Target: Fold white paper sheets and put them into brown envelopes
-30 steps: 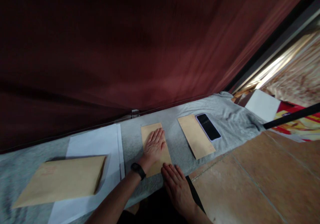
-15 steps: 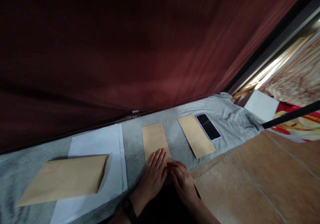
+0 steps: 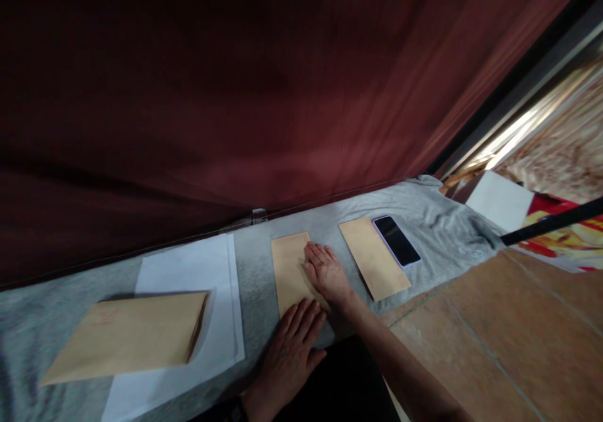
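Observation:
A brown paper envelope [image 3: 288, 268] lies flat on the grey cloth in front of me. My left hand [image 3: 294, 346] rests palm down on its near end, fingers stretched out. Farther up, my right hand [image 3: 328, 274] lies on the envelope's right edge, with its fingers extended toward the far corner. Neither hand grips anything. To the right, a second brown envelope [image 3: 372, 259] lies with a phone [image 3: 397, 241] against its right side.
At left, a thick stack of brown envelopes [image 3: 132, 334] sits on white paper sheets [image 3: 188, 262]. Grey cloth [image 3: 257, 284] covers the narrow surface. A dark red curtain [image 3: 282, 127] hangs behind. Tiled floor [image 3: 494, 321] and a white box [image 3: 502, 199] are at right.
My right hand has moved away from the near end, up along the envelope's right edge, and its fingers have straightened. My left hand has slid slightly nearer to me.

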{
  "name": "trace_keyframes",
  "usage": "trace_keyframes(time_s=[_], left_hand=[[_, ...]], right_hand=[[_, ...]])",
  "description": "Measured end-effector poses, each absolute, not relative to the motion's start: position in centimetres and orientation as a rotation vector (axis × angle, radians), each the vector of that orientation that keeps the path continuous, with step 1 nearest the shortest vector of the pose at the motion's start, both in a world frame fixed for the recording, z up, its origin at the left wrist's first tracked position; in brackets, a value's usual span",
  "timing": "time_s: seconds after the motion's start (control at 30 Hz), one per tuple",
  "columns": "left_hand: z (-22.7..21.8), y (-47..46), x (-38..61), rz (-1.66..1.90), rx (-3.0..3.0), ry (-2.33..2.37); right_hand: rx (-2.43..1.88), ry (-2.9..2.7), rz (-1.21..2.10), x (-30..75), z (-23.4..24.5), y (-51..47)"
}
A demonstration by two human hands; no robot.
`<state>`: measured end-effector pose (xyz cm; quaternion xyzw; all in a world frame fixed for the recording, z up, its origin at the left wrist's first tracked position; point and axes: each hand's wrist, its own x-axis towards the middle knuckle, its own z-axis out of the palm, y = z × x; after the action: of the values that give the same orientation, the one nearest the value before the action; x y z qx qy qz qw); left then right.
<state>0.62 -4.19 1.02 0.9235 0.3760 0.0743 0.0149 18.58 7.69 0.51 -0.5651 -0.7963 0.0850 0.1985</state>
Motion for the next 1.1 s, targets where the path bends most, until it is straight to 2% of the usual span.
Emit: trace_keyframes(time_s=[0.2, 0.57, 0.93, 1.1], left_hand=[[1.0, -4.4, 0.5, 0.189, 2.901, 1.167], [0.6, -4.5, 0.6, 0.301, 2.876, 1.192], [1.5, -4.5, 0.8, 0.284, 2.821, 1.211], [1.5, -4.6, 0.9, 0.271, 2.808, 1.204]], right_hand=[[-1.646, -2.151, 0.199, 17.4, 0.0, 11.0], [-1.543, -2.219, 0.286, 18.4, 0.4, 4.6], [-1.625, -2.139, 0.287, 17.7, 0.2, 9.6], [-1.567, -2.206, 0.345, 18.7, 0.6, 7.4]])
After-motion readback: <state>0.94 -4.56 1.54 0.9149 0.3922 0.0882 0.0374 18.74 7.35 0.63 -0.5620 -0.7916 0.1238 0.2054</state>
